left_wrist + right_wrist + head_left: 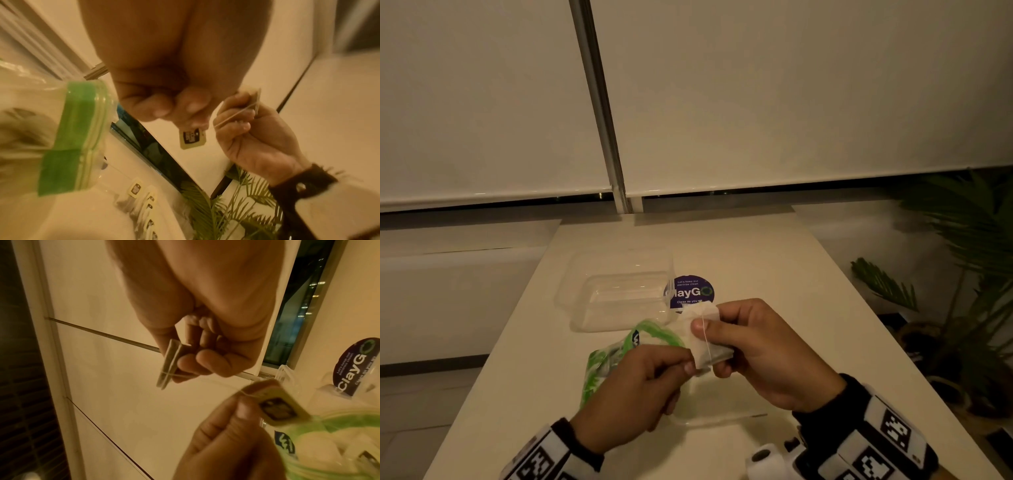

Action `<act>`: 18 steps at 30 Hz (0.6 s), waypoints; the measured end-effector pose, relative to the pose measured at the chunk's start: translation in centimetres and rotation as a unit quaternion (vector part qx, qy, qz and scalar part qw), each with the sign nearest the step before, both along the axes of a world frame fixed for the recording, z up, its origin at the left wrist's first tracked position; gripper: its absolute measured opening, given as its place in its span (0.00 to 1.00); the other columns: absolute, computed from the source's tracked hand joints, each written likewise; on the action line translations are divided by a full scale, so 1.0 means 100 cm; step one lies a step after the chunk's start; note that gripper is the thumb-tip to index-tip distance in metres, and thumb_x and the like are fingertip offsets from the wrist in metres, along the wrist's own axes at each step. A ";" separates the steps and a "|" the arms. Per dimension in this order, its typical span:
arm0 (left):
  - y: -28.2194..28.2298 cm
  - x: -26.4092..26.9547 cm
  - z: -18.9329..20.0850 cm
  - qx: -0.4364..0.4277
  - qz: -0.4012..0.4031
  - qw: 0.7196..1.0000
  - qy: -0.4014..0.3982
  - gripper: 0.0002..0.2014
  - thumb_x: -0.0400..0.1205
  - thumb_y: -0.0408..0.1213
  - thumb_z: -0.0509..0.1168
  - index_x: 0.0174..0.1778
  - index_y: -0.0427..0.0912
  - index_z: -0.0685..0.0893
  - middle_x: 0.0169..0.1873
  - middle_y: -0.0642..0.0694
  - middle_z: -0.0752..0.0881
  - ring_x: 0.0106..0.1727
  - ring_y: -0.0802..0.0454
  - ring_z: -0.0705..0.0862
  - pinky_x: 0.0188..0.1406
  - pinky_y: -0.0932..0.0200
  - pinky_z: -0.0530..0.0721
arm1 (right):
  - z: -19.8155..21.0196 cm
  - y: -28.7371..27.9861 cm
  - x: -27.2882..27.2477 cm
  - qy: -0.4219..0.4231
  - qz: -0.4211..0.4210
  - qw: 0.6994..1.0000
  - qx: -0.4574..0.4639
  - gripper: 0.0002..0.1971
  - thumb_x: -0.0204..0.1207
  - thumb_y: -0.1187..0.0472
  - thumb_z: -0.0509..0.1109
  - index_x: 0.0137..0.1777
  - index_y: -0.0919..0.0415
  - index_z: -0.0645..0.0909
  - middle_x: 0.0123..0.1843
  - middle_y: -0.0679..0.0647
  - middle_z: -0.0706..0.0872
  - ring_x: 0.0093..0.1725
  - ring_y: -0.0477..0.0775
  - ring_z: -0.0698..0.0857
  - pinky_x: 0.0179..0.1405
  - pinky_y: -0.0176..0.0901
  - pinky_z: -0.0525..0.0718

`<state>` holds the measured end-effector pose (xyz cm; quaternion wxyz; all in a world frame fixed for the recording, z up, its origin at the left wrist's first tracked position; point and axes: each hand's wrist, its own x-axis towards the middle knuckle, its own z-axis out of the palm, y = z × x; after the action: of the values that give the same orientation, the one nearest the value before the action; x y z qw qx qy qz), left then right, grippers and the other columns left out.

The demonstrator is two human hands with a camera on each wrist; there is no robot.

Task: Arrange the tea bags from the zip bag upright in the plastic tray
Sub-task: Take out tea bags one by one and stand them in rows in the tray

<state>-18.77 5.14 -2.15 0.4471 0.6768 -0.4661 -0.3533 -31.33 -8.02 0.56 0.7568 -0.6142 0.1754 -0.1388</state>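
Note:
My right hand (709, 342) pinches a white tea bag (703, 337) above the table, its string wound round the bag (167, 368). My left hand (685, 365) pinches the paper tag (192, 138) on the end of that string, close beside the bag. The same tag (275, 410) shows blurred in the right wrist view. A zip bag (616, 356) with a green seal strip lies on the table under the left hand, open, with several tea bags (141, 199) inside. The clear plastic tray (619, 294) stands beyond the hands, and no tea bags show in it.
A round purple sticker (690, 291) lies on the white table (774, 274) right of the tray. A palm plant (962, 274) stands off the table's right side. Window blinds (756, 85) close off the back.

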 end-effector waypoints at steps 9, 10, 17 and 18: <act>-0.004 0.003 0.026 -0.218 0.123 0.968 0.025 0.09 0.80 0.29 0.69 0.48 0.45 0.92 0.43 0.46 0.92 0.45 0.45 0.90 0.46 0.57 0.88 | -0.005 0.010 0.000 0.047 0.008 0.999 -0.001 0.08 0.78 0.66 0.72 0.48 0.71 0.89 0.32 0.61 0.81 0.26 0.51 0.74 0.21 0.38 0.74; -0.004 0.002 0.028 -0.230 0.115 0.966 0.007 0.11 0.79 0.27 0.69 0.49 0.48 0.92 0.42 0.47 0.92 0.44 0.48 0.90 0.46 0.60 0.87 | -0.005 0.010 0.000 0.047 0.010 0.999 0.004 0.07 0.78 0.66 0.72 0.48 0.70 0.89 0.32 0.61 0.81 0.25 0.51 0.74 0.21 0.38 0.74; 0.006 0.011 0.023 -0.272 0.084 0.954 -0.098 0.09 0.76 0.32 0.70 0.47 0.48 0.91 0.44 0.52 0.93 0.49 0.53 0.90 0.50 0.59 0.87 | -0.005 0.014 0.001 0.038 0.027 0.998 0.035 0.08 0.78 0.66 0.72 0.38 0.64 0.88 0.30 0.61 0.78 0.21 0.50 0.73 0.21 0.38 0.73; 0.008 0.013 0.022 -0.277 0.081 0.950 -0.117 0.08 0.76 0.34 0.69 0.46 0.47 0.92 0.47 0.54 0.92 0.52 0.54 0.90 0.52 0.60 0.86 | -0.005 0.014 0.001 0.037 0.030 0.998 0.038 0.07 0.77 0.66 0.72 0.38 0.64 0.88 0.30 0.61 0.78 0.21 0.50 0.73 0.21 0.38 0.73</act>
<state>-17.42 5.96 0.05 0.5867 0.5984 -0.5379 -0.0914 -31.24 -6.65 0.01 0.7766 -0.5944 0.1899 -0.0867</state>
